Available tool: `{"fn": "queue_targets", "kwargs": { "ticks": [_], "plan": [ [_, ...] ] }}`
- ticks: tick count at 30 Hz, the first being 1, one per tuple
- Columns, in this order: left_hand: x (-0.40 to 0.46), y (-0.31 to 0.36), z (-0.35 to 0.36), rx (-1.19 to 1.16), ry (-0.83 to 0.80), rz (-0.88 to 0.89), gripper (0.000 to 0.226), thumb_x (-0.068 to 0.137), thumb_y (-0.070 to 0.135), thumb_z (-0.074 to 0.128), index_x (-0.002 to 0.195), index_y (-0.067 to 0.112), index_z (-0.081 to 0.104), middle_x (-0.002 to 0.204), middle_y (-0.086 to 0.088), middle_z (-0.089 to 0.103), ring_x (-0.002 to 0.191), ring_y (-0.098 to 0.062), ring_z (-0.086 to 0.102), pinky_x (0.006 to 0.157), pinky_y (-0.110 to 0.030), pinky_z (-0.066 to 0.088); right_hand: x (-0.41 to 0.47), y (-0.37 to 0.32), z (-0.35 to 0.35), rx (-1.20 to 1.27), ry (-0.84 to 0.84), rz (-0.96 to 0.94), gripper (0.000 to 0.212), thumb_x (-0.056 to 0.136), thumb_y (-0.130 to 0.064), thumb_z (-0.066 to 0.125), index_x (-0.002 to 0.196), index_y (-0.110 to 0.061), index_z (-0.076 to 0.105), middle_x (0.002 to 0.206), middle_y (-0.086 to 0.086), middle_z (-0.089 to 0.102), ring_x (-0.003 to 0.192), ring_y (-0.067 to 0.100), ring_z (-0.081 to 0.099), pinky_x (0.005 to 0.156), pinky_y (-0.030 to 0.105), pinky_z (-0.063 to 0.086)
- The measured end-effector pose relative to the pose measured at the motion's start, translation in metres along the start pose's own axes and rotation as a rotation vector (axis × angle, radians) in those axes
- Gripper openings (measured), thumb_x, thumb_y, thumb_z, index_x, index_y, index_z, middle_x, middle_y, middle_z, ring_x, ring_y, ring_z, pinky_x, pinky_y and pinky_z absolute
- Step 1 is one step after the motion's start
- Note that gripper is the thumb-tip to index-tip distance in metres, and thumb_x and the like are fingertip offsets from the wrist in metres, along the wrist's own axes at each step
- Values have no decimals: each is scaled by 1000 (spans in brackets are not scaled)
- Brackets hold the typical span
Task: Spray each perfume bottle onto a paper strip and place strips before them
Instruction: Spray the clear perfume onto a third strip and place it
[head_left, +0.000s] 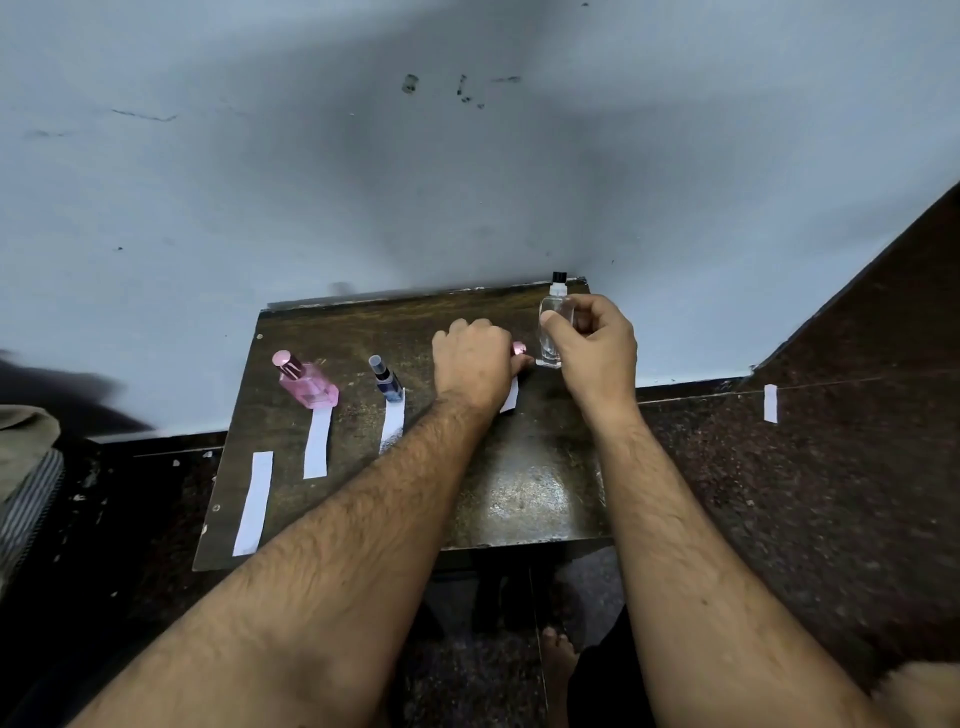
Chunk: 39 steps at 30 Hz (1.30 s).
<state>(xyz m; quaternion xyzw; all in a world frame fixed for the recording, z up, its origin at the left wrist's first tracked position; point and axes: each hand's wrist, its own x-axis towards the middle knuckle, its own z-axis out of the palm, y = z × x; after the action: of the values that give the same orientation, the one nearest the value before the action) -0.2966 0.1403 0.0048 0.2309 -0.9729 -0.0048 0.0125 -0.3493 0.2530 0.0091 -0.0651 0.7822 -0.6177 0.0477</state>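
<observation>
- Beside the square pink glass bottle (307, 385), a small dark blue bottle (388, 383) stands; white paper strips (317, 442) lie before both.
- The clear glass bottle (554, 332), farthest from it, is gripped by the right hand (597, 345).
- A third strip (510, 396) lies under the curled left hand (474, 364), which seems to hold a pink-capped thing.
- One spare strip (253, 503) remains at the tabletop (530, 488) edge.

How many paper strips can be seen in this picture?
5: one at the table's front left edge, one before the pink bottle, one before the blue bottle, one partly under the left hand, one on the floor.

home room | small worn wooden table (519, 499) | pale wall (467, 182)
</observation>
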Motion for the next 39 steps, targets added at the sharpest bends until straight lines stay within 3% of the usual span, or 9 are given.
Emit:
{"fn": "queue_targets", "kwargs": {
  "ticks": [9, 18, 21, 24, 27, 31, 33, 37, 39],
  "plan": [
    [-8, -13, -6, -114, -19, -60, 45, 84, 60, 62, 108, 24, 72, 108, -2, 65, 105, -26, 58, 82, -39, 45, -1, 2, 1, -4, -26, 10, 22, 78, -34, 73, 97, -23, 68, 76, -12, 63, 73, 7, 58, 73, 31, 52],
    [-49, -28, -12, -718, 112, -284, 17, 92, 21, 64, 106, 21, 75, 101, 6, 74, 94, -10, 66, 85, -25, 51, -20, -2, 2, 85, -193, 13, 17, 68, -43, 72, 82, -37, 65, 69, -17, 59, 72, 13, 59, 77, 47, 55],
    [-61, -32, -22, -849, 152, -383, 14, 88, 20, 69, 102, 22, 71, 86, 10, 68, 84, -7, 62, 79, -21, 48, -32, -9, 2, 157, -239, 32, 14, 76, -30, 74, 86, -29, 65, 75, -8, 58, 74, 13, 55, 76, 43, 54],
    [-72, -36, -36, -951, 178, -464, 26, 85, 19, 73, 108, 22, 61, 76, 11, 63, 78, -5, 59, 76, -24, 45, -47, -21, -1, 231, -302, 89, 12, 84, -17, 71, 91, -23, 63, 87, 2, 65, 85, 23, 65, 81, 46, 56],
    [-79, -42, -51, -1036, 147, -516, 39, 83, 21, 75, 120, 18, 63, 76, 11, 67, 83, -8, 63, 79, -24, 45, -62, -41, -7, 360, -384, 141, 11, 90, -7, 63, 95, -16, 58, 98, 14, 71, 86, 31, 71, 69, 39, 59],
    [-87, -58, -69, -1196, 167, -568, 16, 68, 38, 77, 79, 26, 75, 81, 7, 75, 83, -18, 72, 83, -43, 58, -85, -70, -19, 407, -505, 133, 14, 94, -2, 52, 99, -16, 52, 89, 11, 74, 68, 22, 71, 51, 23, 50],
    [-93, -64, -83, -1253, 195, -597, 15, 66, 40, 75, 73, 27, 74, 78, 6, 76, 80, -22, 73, 80, -47, 59, -97, -85, -25, 454, -547, 134, 18, 95, -1, 43, 103, -16, 51, 77, 9, 72, 58, 22, 67, 49, 23, 45],
    [-111, -66, -136, -1346, 255, -622, 14, 77, 35, 77, 79, 21, 71, 84, 1, 74, 83, -25, 71, 77, -46, 60, -116, -120, -42, 666, -660, 168, 28, 95, -11, 29, 109, -13, 53, 72, 13, 63, 48, 24, 54, 40, 20, 36],
    [-118, -70, -159, -1357, 289, -603, 16, 82, 32, 75, 91, 18, 72, 92, -1, 72, 87, -22, 67, 79, -38, 59, -124, -138, -49, 732, -701, 187, 32, 94, -15, 28, 108, -13, 56, 73, 13, 59, 47, 22, 50, 40, 18, 33]
  ]
}}
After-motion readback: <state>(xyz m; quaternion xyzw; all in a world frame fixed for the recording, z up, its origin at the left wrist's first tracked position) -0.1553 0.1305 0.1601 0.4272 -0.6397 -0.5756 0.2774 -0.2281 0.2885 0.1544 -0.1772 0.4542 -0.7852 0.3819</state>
